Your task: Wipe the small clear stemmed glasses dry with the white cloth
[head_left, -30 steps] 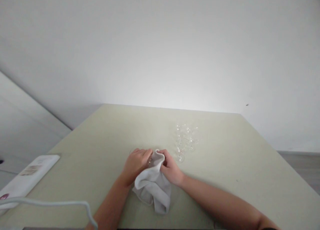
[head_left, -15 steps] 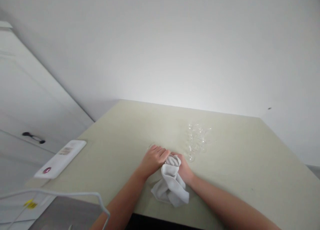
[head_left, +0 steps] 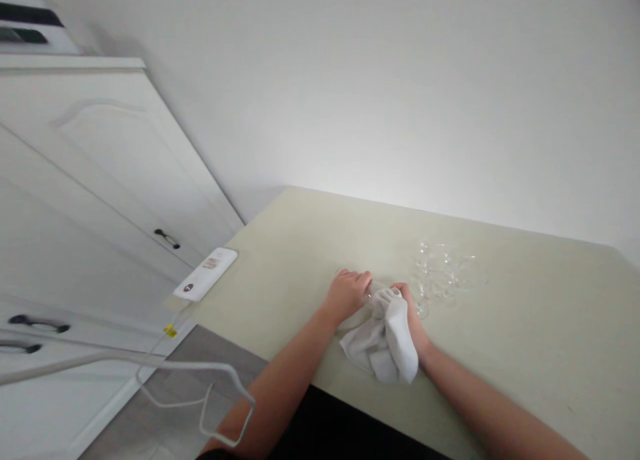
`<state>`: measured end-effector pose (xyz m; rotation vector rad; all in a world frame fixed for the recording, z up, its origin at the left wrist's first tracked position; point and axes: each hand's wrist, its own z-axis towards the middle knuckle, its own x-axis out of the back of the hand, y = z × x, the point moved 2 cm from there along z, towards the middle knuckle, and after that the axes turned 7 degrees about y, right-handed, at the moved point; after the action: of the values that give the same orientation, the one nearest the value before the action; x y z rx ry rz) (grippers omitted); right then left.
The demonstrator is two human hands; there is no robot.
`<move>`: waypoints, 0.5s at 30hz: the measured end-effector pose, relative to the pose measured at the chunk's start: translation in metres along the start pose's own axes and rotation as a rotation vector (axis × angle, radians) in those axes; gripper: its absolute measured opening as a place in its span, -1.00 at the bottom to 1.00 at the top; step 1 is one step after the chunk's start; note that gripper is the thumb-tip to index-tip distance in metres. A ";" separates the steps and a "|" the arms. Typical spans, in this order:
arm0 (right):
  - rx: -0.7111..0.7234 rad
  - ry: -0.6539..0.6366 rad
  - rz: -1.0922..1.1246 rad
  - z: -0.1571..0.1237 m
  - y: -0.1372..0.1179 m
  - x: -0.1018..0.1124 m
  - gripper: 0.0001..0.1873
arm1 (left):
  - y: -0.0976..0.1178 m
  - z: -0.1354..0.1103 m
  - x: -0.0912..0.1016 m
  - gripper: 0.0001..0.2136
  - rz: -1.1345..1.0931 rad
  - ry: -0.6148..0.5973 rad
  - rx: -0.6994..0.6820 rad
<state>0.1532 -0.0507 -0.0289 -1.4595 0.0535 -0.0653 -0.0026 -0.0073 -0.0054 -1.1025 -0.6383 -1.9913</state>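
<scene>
My left hand [head_left: 347,295] is curled over a clear glass [head_left: 373,291] that shows only as a faint rim between my hands, low over the pale green table [head_left: 525,327]. My right hand [head_left: 413,317] grips a white cloth [head_left: 385,337] that is bunched up against that glass and hangs down over the table's near edge. Most of my right hand's fingers are hidden by the cloth. A cluster of clear stemmed glasses [head_left: 443,273] stands just behind and to the right of my right hand.
A white power bank [head_left: 206,273] lies on the table's left corner with a white cable [head_left: 200,393] running down from it. White cabinets with dark handles [head_left: 167,238] stand to the left. A plain white wall is behind the table.
The view has swung left, bringing the cabinets into sight. My hands and the cloth stay together on the glass, with the cloth twisted a little.
</scene>
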 end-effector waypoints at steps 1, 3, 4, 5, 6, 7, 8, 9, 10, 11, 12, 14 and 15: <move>0.010 -0.008 -0.016 0.001 0.000 0.001 -0.72 | 0.002 -0.001 0.001 -0.91 0.000 0.001 -0.039; 0.014 -0.070 -0.058 0.002 0.000 0.000 -0.81 | 0.006 -0.004 0.004 -0.88 -0.005 0.008 -0.167; 0.028 -0.102 -0.070 0.002 -0.001 -0.001 -0.85 | 0.008 -0.006 0.006 -0.86 -0.007 0.014 -0.228; 0.049 -0.127 -0.077 0.001 -0.003 -0.002 -0.89 | 0.009 -0.007 0.007 -0.84 -0.007 0.020 -0.273; 0.072 -0.141 -0.078 0.001 -0.004 -0.004 -0.92 | 0.010 -0.008 0.008 -0.83 -0.005 0.026 -0.299; 0.092 -0.147 -0.076 0.001 -0.006 -0.005 -0.93 | 0.010 -0.009 0.009 -0.82 0.000 0.031 -0.307; 0.099 -0.146 -0.074 0.001 -0.007 -0.005 -0.94 | 0.010 -0.009 0.008 -0.82 0.005 0.033 -0.306; 0.094 -0.138 -0.077 0.001 -0.007 -0.006 -0.95 | 0.010 -0.009 0.008 -0.82 0.010 0.035 -0.300; 0.084 -0.130 -0.082 0.002 -0.007 -0.005 -0.96 | 0.010 -0.009 0.007 -0.82 0.016 0.037 -0.293; 0.073 -0.125 -0.089 0.003 -0.005 -0.005 -0.96 | 0.010 -0.009 0.006 -0.82 0.023 0.040 -0.285; 0.068 -0.118 -0.096 0.004 -0.003 -0.005 -0.96 | 0.010 -0.008 0.006 -0.82 0.030 0.043 -0.279; 0.082 -0.105 -0.106 0.007 0.001 -0.003 -0.98 | 0.012 -0.008 0.005 -0.83 0.039 0.048 -0.269; 0.097 -0.101 -0.108 0.008 0.003 -0.003 -0.98 | 0.012 -0.008 0.006 -0.84 0.039 0.048 -0.266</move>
<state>0.1507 -0.0425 -0.0309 -1.3663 -0.1092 -0.0814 0.0014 -0.0226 -0.0041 -1.2080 -0.3303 -2.1045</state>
